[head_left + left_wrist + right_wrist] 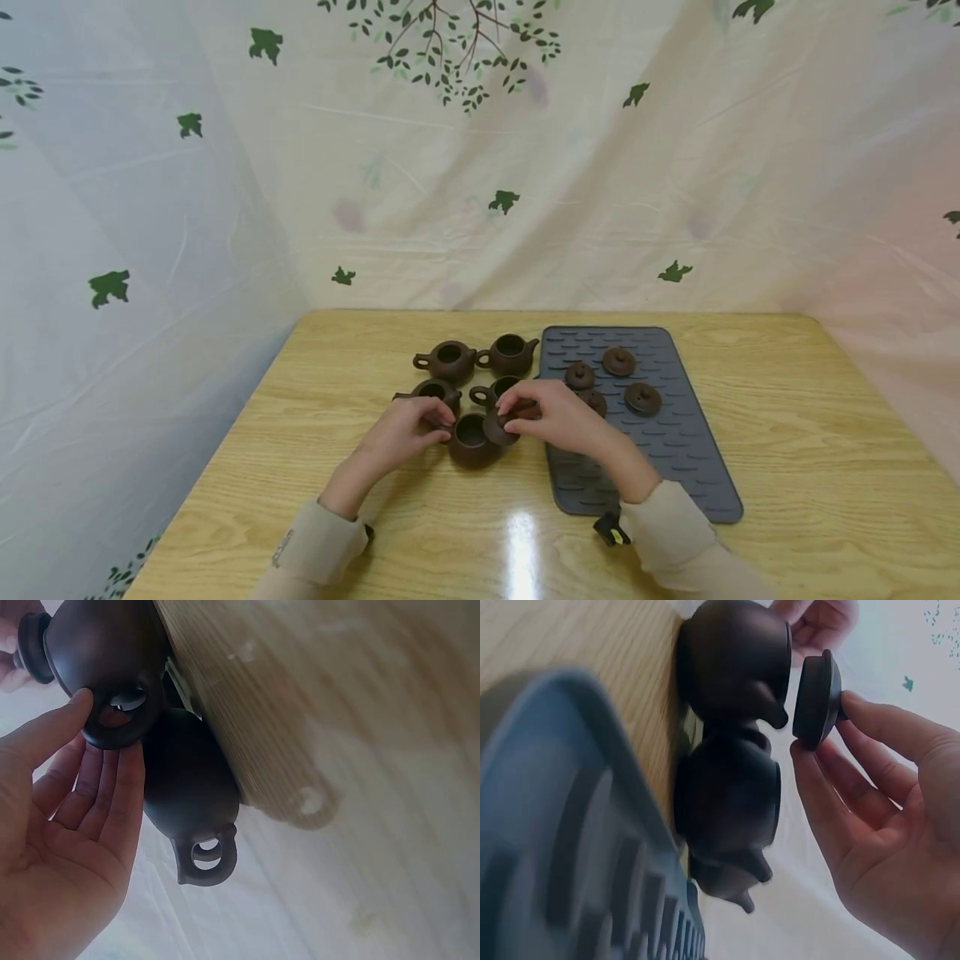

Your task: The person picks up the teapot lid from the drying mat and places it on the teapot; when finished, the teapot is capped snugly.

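The nearest dark brown teapot [472, 456] stands lidless on the wooden table. My left hand [405, 433] pinches its loop handle [118, 738] between thumb and fingers. By the knob, my right hand [558, 414] holds a dark round lid [815, 701], tilted beside the teapot's open mouth, on the spout side. In the right wrist view the lid's underside faces that teapot [735, 664], with a narrow gap between them. Behind it another teapot [191, 780] shows its handle in the left wrist view.
More lidless teapots [450, 372] stand close together behind the hands, one [510, 364] at the back right. To the right lies a grey ridged mat [637, 483] bearing several lids [642, 400], some partly behind my right hand. A patterned curtain [450, 225] hangs beyond the table.
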Demonstrator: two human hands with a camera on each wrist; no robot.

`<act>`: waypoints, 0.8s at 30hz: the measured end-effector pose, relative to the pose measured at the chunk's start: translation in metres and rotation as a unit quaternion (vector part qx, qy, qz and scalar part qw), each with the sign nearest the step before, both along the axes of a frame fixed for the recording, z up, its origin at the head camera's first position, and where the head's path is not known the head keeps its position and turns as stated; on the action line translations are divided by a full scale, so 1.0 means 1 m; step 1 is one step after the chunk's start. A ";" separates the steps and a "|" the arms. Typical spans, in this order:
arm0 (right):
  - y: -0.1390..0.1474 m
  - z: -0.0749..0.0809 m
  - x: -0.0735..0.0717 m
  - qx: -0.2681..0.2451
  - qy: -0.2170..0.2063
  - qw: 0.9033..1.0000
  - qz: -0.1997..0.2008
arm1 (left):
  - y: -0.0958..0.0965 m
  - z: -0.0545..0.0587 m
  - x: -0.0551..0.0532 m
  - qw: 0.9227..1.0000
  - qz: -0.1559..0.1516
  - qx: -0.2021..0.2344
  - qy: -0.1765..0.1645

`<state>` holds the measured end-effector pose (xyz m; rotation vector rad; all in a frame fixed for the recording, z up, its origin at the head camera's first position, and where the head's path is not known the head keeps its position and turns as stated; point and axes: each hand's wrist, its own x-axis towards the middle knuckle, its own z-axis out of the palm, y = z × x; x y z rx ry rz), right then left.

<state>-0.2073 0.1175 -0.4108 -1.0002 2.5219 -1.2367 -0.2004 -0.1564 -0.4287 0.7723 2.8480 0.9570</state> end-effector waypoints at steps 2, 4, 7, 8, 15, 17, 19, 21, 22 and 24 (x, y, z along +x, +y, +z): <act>-0.007 -0.001 0.000 -0.011 -0.009 1.000 -0.003 | 0.000 0.000 0.000 1.000 0.002 0.001 -0.004; -0.014 -0.002 0.000 -0.018 -0.015 1.000 -0.008 | 0.000 0.001 0.000 1.000 0.003 0.003 -0.008; -0.023 -0.004 0.000 -0.029 -0.023 0.999 -0.014 | -0.001 0.001 0.001 1.000 0.001 0.005 -0.003; -0.026 -0.004 0.000 -0.031 -0.025 0.999 -0.015 | -0.001 0.001 0.000 1.000 0.000 0.006 -0.001; -0.038 -0.007 -0.001 -0.030 -0.027 0.999 -0.026 | -0.001 0.000 0.000 1.000 -0.001 0.008 0.010; -0.040 -0.007 -0.001 -0.031 -0.029 0.999 -0.028 | -0.001 0.000 0.000 1.000 0.000 0.006 0.009; -0.042 -0.008 -0.001 -0.031 -0.032 0.999 -0.029 | -0.001 0.000 0.000 1.000 0.001 0.005 0.008; -0.042 -0.009 -0.001 -0.029 -0.033 0.999 -0.031 | -0.001 0.000 0.000 1.000 0.002 0.004 0.007; -0.043 -0.009 -0.001 -0.028 -0.033 0.999 -0.032 | 0.000 0.000 0.001 1.000 0.003 0.004 0.006; -0.043 -0.010 -0.001 -0.025 -0.033 0.999 -0.033 | 0.000 0.000 0.001 1.000 0.003 0.004 0.006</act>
